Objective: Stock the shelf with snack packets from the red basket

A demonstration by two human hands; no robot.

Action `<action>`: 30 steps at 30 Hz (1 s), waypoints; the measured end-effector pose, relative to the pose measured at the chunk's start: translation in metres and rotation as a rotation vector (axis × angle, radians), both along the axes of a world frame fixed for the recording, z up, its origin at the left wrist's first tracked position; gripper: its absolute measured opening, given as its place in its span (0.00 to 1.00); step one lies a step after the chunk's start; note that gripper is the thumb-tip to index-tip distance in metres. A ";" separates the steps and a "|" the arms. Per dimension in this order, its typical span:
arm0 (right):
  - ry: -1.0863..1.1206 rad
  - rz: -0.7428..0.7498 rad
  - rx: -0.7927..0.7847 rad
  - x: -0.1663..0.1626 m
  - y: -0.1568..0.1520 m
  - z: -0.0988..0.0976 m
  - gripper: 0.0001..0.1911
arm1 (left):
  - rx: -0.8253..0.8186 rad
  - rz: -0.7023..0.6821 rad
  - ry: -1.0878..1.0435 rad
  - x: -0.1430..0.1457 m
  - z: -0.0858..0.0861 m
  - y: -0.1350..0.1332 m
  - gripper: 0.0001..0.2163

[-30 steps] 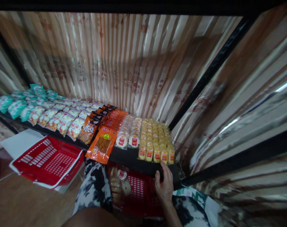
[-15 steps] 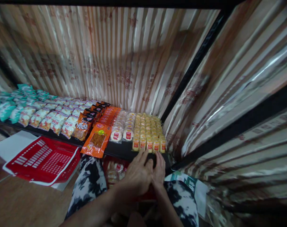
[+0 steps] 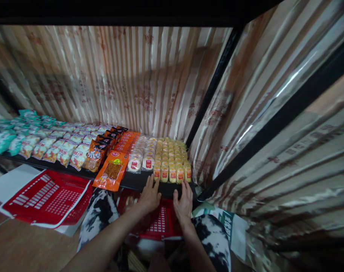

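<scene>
both our hands sit at the front edge of the black shelf, fingers spread flat and holding nothing. our left hand has its fingertips just under the row of yellow snack packs, right by the front left corner of that block, and our right hand rests on the shelf lip below the front right packs, touching or v close, can't tell which. the yellow packs fill the far right end of the shelf, next to the black upright post. left of them are round white cakes in clear wrap, then an orange pack hanging over the shelf edge, then rows of chip bags and teal bags further left. a red basket sits under our wrists btw our knees, and another red basket lies on the floor to the left. striped foil sheeting lines the back.
</scene>
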State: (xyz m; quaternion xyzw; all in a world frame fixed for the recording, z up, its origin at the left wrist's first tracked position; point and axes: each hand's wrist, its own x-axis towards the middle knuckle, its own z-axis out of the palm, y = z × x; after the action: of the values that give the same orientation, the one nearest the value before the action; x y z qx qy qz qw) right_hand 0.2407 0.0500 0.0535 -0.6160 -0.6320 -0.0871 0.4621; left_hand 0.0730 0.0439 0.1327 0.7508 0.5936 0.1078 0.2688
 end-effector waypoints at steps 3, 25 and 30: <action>0.020 0.000 0.001 0.001 -0.001 -0.001 0.25 | 0.040 0.002 0.015 0.003 -0.003 0.003 0.29; -0.050 -0.114 -0.150 0.009 0.040 0.011 0.33 | 0.262 -0.006 -0.091 0.013 -0.040 0.020 0.27; -0.042 -0.141 -0.143 0.007 0.040 0.013 0.34 | 0.303 -0.021 -0.175 0.011 -0.051 0.018 0.29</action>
State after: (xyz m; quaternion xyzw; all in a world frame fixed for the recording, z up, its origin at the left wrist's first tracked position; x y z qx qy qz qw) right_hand 0.2477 0.0895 0.0661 -0.6883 -0.6012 -0.0869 0.3965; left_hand 0.0837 0.0622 0.0814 0.7765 0.5371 0.2584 0.2045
